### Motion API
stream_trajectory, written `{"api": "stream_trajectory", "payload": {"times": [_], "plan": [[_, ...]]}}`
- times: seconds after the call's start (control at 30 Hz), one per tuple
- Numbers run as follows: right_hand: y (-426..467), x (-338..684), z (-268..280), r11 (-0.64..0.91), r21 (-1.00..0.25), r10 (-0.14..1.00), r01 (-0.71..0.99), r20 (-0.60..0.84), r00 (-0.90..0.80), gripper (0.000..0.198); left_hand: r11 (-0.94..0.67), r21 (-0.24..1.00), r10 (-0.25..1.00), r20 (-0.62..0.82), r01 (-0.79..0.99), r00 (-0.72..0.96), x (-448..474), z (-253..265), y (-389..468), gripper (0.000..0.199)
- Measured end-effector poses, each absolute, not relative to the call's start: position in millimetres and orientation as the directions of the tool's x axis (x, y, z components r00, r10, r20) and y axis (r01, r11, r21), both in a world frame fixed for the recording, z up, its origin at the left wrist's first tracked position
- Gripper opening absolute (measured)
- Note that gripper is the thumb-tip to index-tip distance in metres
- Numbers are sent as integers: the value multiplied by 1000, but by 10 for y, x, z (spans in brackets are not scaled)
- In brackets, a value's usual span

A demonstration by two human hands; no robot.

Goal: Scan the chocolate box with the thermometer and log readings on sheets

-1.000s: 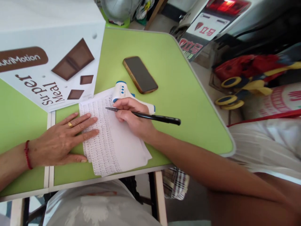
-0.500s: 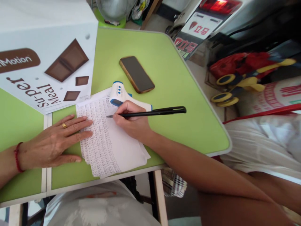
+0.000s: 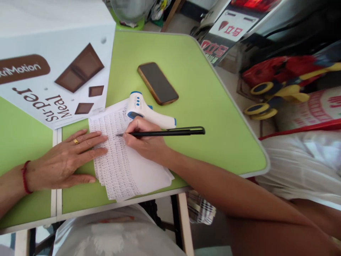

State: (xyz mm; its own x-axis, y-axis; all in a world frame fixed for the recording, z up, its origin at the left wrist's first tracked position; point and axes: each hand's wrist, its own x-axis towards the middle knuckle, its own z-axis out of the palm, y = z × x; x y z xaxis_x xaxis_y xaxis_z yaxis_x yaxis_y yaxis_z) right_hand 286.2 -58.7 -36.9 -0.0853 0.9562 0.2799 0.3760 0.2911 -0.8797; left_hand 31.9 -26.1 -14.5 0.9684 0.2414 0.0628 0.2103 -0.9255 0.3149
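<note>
My right hand (image 3: 145,138) is closed round a black pen (image 3: 181,132), its tip at the handwritten lines on a stack of paper sheets (image 3: 149,177). My left hand (image 3: 77,156), fingers stretched, lies flat with its fingertips on the left margin of the sheets and its palm over the table; it holds nothing. A white and blue infrared thermometer (image 3: 157,117) rests just beyond my right hand, partly over the top of the paper. Farther back a smartphone (image 3: 158,83) in a brownish case lies with its dark screen up.
A large white box (image 3: 80,32) with chocolate pictures stands on the green table (image 3: 218,142) at the left. Right of the table are a red bag (image 3: 279,71) with yellow-wheeled parts and white clothing (image 3: 301,160). A vehicle's rear with a plate (image 3: 231,25) is behind.
The pen tip and my right hand have moved a little left and down across the paper. My left hand stays in place on the sheets. The whole view has shifted slightly.
</note>
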Motion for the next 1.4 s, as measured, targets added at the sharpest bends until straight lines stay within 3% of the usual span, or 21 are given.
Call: {"api": "stream_trajectory", "payload": {"times": [1.4], "plan": [[-620, 2851, -367, 265, -858, 964, 439, 242, -110, 10, -945, 266, 224, 103, 190, 969, 317, -178, -270, 56]]}}
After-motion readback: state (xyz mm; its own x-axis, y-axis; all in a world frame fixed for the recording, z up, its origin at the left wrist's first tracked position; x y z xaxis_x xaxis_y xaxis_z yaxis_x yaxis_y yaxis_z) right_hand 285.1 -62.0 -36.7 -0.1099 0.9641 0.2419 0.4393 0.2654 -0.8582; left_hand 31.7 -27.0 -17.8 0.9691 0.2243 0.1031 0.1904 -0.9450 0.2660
